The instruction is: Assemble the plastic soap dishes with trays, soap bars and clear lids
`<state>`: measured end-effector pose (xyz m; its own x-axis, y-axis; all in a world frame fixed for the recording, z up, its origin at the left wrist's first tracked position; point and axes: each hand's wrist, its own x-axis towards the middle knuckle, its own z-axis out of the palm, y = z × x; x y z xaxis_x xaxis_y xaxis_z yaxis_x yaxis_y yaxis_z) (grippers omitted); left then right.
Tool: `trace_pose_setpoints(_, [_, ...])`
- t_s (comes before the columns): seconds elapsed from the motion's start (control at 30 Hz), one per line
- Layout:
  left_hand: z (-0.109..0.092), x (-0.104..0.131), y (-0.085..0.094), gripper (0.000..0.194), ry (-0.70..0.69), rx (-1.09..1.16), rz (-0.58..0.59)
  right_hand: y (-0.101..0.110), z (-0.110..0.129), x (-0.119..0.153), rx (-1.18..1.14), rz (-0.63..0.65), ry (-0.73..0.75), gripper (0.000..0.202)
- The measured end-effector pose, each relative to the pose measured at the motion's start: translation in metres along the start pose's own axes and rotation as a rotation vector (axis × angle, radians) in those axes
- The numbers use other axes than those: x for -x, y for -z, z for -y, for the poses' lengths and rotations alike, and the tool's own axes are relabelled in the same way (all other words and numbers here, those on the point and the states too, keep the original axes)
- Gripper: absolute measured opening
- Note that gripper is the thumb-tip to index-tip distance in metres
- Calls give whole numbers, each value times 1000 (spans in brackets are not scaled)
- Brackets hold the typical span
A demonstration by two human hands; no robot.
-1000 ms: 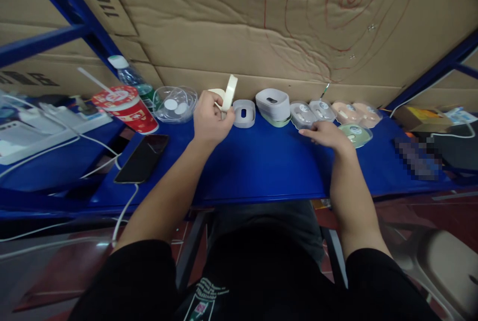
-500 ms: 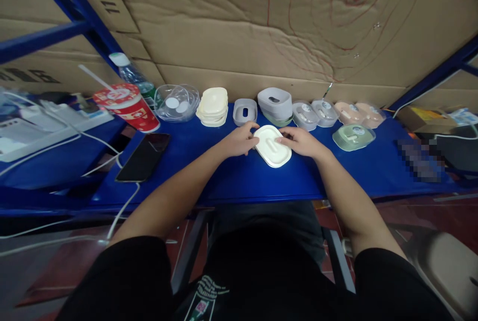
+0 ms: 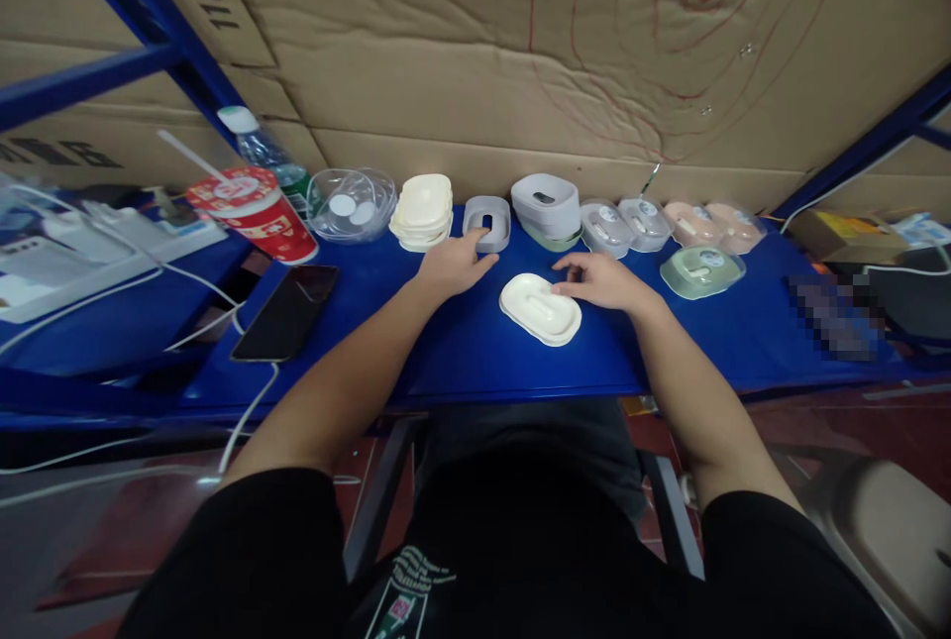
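A cream oval tray [image 3: 541, 310] lies on the blue table near its front edge. My right hand [image 3: 598, 280] is over the tray's right upper side, fingers slightly bent and apart, the thumb at its rim. My left hand [image 3: 453, 266] has its fingers apart and reaches to the front of a grey oval tray with a dark slot [image 3: 487, 213]. Left of that tray stands a stack of cream trays [image 3: 425, 208]; to its right are stacked grey trays [image 3: 546, 201].
Clear lids [image 3: 351, 206], a red cup [image 3: 260, 218], a bottle [image 3: 257, 139] and a phone [image 3: 286, 312] stand or lie at left. Lidded grey boxes [image 3: 607, 225], peach boxes [image 3: 694, 221] and a green box [image 3: 702, 272] are at right. Cardboard [image 3: 446, 54] rises behind.
The cream tray has come down onto the table, a little nearer the front edge. My left hand has let go of it and moved left and up to the grey tray.
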<state>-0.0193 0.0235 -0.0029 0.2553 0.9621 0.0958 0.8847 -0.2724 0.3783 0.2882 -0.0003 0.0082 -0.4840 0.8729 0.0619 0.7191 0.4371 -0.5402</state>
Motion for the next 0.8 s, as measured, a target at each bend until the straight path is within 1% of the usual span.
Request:
trace_pose_setpoints(0.07, [3,-3,-2,48,24,-39,36,1,2,1,0,81,-13,47])
trace_pose_setpoints(0.1, [4,-4,-2,41,36,-39,35,1,2,2,0,117,-17,46])
trace_pose_setpoints(0.17, [4,-5,-1,29,63,-6,-19,1,3,2,0,156,-20,46])
trace_pose_setpoints(0.23, [2,-3,3,23,94,39,-106,3,2,3,4,161,-28,49])
trace_pose_setpoints(0.3, [-3,0,9,29,123,60,-168,5,1,3,6,165,-32,48])
trace_pose_setpoints(0.4, [-9,7,21,43,156,7,-208,5,2,3,20,183,-28,39])
trace_pose_setpoints(0.47, [-12,10,28,47,163,-42,-229,3,4,1,59,168,-31,34])
trace_pose_setpoints(0.53, [-13,13,33,46,153,-63,-258,-3,6,-2,121,110,-45,31])
trace_pose_setpoints(0.63, [-12,16,38,44,123,-48,-343,-10,5,-8,147,-36,-65,38])
trace_pose_setpoints(0.73, [-15,19,40,40,86,36,-438,-11,2,-10,56,-212,-59,54])
trace_pose_setpoints(0.8, [-19,21,39,38,63,101,-442,-8,3,-8,-26,-310,-36,69])
